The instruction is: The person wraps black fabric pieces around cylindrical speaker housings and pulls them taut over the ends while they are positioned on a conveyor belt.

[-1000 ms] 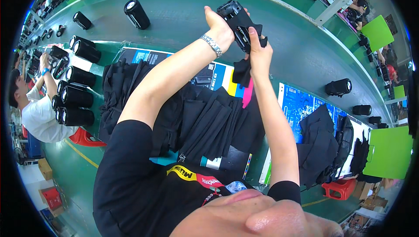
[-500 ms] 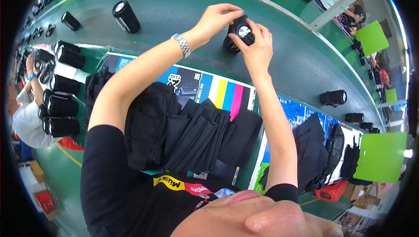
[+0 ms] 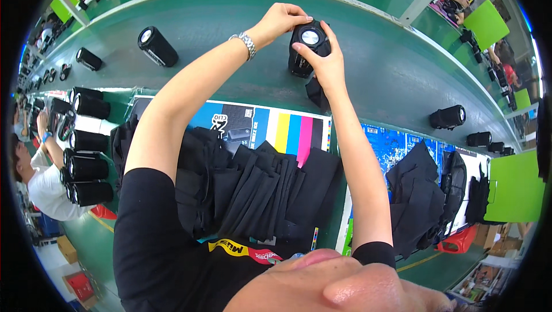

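Two hands grip one black cylindrical speaker (image 3: 306,47) standing upright on the green belt, near its middle: the left hand (image 3: 280,21) has fingers closed over its top, the right hand (image 3: 325,59) clasps its side, a black pouch (image 3: 315,90) hanging beneath.

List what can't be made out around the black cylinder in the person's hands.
- Black cylinder, head view: its sides are covered by the left hand and right hand.
- Black cloth under the right hand: the palm hides its upper part, so whether the fingers grip it is unclear.
- Cylinders far left, head view: bent and small near the rim, detail lost.
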Demonstrator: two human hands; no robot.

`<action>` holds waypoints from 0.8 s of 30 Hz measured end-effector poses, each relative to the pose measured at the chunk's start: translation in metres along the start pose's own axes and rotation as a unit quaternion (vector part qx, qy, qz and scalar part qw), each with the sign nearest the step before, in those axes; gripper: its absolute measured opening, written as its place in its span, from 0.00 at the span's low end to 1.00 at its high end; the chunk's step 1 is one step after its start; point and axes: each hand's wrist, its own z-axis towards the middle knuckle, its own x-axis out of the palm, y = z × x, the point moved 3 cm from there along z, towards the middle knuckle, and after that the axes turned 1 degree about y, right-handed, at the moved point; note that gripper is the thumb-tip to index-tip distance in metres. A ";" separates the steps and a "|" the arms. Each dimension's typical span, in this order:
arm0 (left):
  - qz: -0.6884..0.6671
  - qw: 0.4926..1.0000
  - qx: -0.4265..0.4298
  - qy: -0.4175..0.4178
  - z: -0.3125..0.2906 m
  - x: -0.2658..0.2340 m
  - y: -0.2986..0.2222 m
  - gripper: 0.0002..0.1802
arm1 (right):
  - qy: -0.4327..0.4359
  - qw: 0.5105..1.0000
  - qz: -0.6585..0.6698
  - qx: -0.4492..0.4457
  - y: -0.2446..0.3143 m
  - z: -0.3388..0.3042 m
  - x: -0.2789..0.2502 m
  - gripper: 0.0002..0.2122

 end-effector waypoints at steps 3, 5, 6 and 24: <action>0.093 0.979 0.170 -0.068 -0.001 0.006 -0.013 0.11 | -0.033 0.997 -0.031 0.063 -0.006 0.005 -0.014 0.47; 0.072 0.965 0.228 -0.106 -0.010 0.015 -0.022 0.07 | -0.046 0.992 -0.052 0.106 -0.008 0.007 -0.024 0.47; 0.070 0.966 0.227 -0.097 -0.014 0.022 -0.024 0.07 | -0.053 0.991 -0.052 0.111 -0.009 0.008 -0.028 0.47; 0.308 0.870 0.379 -0.073 -0.006 0.051 -0.083 0.12 | -0.030 0.993 -0.078 0.078 -0.025 0.010 -0.045 0.31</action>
